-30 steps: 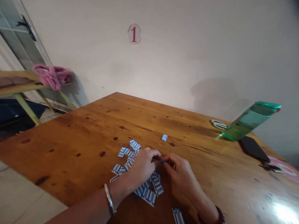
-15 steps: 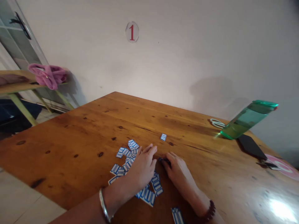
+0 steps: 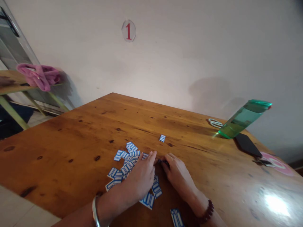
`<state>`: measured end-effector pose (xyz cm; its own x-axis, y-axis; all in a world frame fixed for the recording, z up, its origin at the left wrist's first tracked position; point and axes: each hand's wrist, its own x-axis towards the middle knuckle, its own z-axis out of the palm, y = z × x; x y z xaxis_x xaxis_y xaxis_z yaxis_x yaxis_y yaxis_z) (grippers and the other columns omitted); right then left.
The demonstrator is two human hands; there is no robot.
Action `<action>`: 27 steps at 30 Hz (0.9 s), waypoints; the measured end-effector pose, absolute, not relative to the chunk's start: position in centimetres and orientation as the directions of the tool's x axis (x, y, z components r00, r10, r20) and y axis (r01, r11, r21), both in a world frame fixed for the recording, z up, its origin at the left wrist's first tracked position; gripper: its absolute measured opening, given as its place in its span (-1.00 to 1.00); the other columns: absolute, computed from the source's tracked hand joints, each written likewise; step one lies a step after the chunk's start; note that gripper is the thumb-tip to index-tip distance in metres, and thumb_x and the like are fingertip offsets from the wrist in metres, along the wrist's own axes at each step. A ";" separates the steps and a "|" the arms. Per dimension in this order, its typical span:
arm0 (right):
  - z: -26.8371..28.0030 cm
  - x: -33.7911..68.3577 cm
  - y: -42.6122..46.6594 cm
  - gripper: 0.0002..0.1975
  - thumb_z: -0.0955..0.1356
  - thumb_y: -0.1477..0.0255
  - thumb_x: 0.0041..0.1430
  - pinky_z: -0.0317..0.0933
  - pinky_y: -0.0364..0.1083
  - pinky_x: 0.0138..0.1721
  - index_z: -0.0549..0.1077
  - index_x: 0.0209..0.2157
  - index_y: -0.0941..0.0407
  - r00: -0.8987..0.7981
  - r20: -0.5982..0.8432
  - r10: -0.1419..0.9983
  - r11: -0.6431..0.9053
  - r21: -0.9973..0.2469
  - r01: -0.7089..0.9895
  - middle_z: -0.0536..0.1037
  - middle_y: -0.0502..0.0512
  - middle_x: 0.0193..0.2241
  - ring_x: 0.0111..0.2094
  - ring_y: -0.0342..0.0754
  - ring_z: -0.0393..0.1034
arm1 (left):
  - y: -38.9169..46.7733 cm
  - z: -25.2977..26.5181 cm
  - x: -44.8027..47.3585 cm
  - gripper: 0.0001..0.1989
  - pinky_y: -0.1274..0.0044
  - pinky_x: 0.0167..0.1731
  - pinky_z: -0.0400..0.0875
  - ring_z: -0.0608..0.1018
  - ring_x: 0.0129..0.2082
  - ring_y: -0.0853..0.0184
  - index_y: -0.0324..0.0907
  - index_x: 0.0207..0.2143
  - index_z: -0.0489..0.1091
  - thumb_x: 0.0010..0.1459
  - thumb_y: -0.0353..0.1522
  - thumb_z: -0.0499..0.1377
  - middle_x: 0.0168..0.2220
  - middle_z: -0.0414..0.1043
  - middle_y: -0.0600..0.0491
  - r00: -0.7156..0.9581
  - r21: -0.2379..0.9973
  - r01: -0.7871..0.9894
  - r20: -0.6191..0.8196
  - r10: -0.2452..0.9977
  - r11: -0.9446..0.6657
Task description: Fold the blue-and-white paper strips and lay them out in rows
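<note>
Several small white cards with blue markings (image 3: 129, 165) lie in a loose, overlapping pile on the wooden table. My left hand (image 3: 143, 178) rests over the right side of this pile, fingers stretched forward and close together; its palm side is hidden. Just to its right, my right hand (image 3: 177, 171) is closed around a small dark object (image 3: 164, 162), mostly covered by the fingers, so its kind does not show. One separate card (image 3: 162, 138) lies beyond my hands. Another card (image 3: 177, 217) is near the bottom edge, left of my right wrist.
A tilted-looking green bottle (image 3: 245, 119) stands at the right beside a black flat object (image 3: 248, 145), a white coiled cable (image 3: 215, 123) and a pink round item (image 3: 279, 164). Pink fabric (image 3: 39, 75) lies on another table at left, near another person's hand (image 3: 6, 81).
The view has turned slightly right, shifting everything left in the picture. My left fingers have drawn closer together, uncovering a card beyond them. My right hand keeps hold of the dark object.
</note>
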<state>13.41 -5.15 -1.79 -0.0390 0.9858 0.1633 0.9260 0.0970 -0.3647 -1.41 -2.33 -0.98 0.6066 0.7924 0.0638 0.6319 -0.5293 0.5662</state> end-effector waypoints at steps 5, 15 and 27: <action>-1.9 13.4 -5.1 -0.84 0.20 0.55 0.13 0.09 -0.17 -0.41 0.37 -0.45 0.13 -0.032 0.155 0.987 0.089 -0.377 0.922 0.44 0.07 -0.44 -0.42 -0.08 0.32 | -2.1 -1.4 -1.5 -0.48 0.27 0.13 0.02 0.23 0.13 0.23 -0.31 0.12 0.13 0.05 -0.55 -0.10 0.06 0.29 -0.19 0.567 0.606 0.613 0.109 0.816 -0.507; -1.9 13.4 -4.9 -0.85 0.31 0.38 0.01 0.02 -0.19 -0.55 0.38 -0.53 0.16 0.092 0.052 0.994 0.017 -0.938 0.347 0.35 -0.04 -0.63 -0.59 -0.18 0.17 | -1.2 -0.9 -1.7 -0.76 0.44 -0.12 0.31 0.47 -0.18 0.29 -0.22 -0.20 0.35 0.09 -0.40 -0.01 -0.22 0.47 -0.06 0.378 0.865 0.312 0.266 0.887 -0.392; -1.6 12.4 -5.3 -0.75 0.40 0.28 -0.15 -0.10 -0.23 -0.63 0.36 -0.61 0.18 0.058 -0.090 0.994 -0.092 -0.995 0.028 0.24 -0.14 -0.73 -0.67 -0.27 0.02 | -1.1 -0.1 -1.4 -0.96 0.59 -0.46 0.25 0.40 -0.50 0.39 -0.21 -0.53 0.34 -0.10 -0.46 0.09 -0.55 0.36 0.12 0.447 0.928 0.261 0.129 0.885 -0.267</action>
<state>12.36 -5.30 -1.58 0.0581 0.9942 -0.0900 0.0282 -0.0918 -0.9954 -1.40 -1.14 -0.09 0.4474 0.8850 0.1287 0.2613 -0.2669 0.9276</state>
